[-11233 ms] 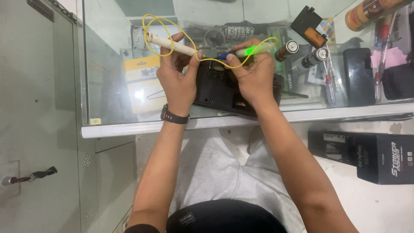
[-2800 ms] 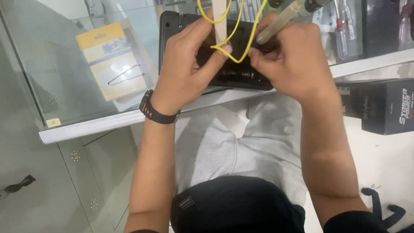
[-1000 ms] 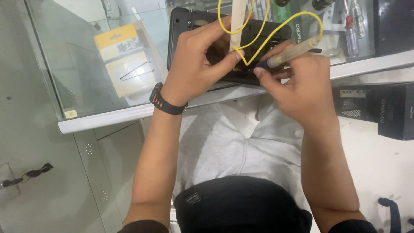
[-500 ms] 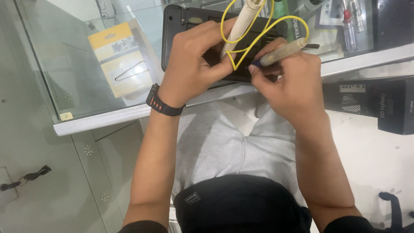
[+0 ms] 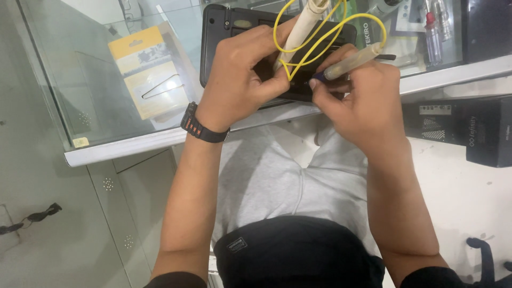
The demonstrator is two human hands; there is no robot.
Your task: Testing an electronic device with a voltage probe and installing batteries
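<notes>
A black device (image 5: 224,32) lies on the glass counter top (image 5: 101,85). My left hand (image 5: 242,74), with a black watch at the wrist, grips a cream-coloured probe (image 5: 301,29) pointing down at the device. My right hand (image 5: 362,98) pinches a second, translucent probe (image 5: 352,56) with its tip against the device. A yellow wire (image 5: 330,34) loops between the two probes above my fingers. Both hands rest on the device's near edge and hide much of it.
A yellow and white packet (image 5: 146,72) shows under the glass at left. Small tools and bottles (image 5: 432,29) lie at the back right. A black box (image 5: 474,130) sits on the floor at right. My grey-clad lap (image 5: 288,181) is below the counter edge.
The view has drifted slightly. My hands stay on the device; the right probe has lowered a little and the wire loop has shifted with it.
</notes>
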